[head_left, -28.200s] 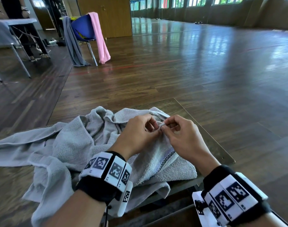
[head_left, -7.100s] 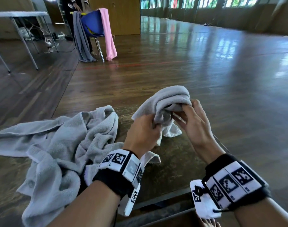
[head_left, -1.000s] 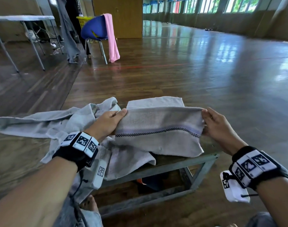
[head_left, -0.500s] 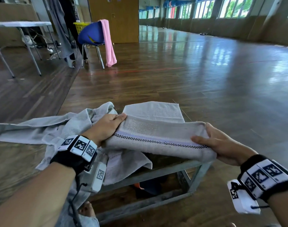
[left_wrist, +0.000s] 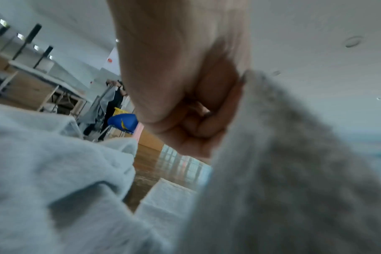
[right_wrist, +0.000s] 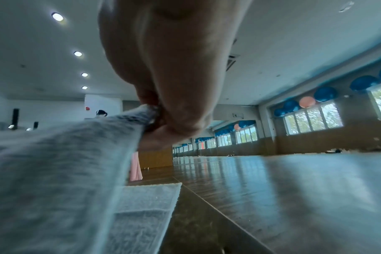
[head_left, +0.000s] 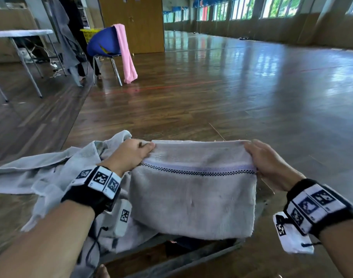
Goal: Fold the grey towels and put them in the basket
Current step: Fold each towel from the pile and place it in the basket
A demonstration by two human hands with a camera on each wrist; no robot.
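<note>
Both hands pinch the soft grey terry towel with a checked stripe: my left hand and my right hand each grip an upper corner, so it hangs over the near edge of the low wooden table. I judge it light and limp, best held by the corners. My wrist views show the curled fingers; only the head view shows the pile of crumpled grey towels.

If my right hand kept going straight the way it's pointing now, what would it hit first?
The right hand points forward and inward, gripping the towel. Past the towel edge, the way looks free over the table toward open floor, though depth is unclear.
</note>
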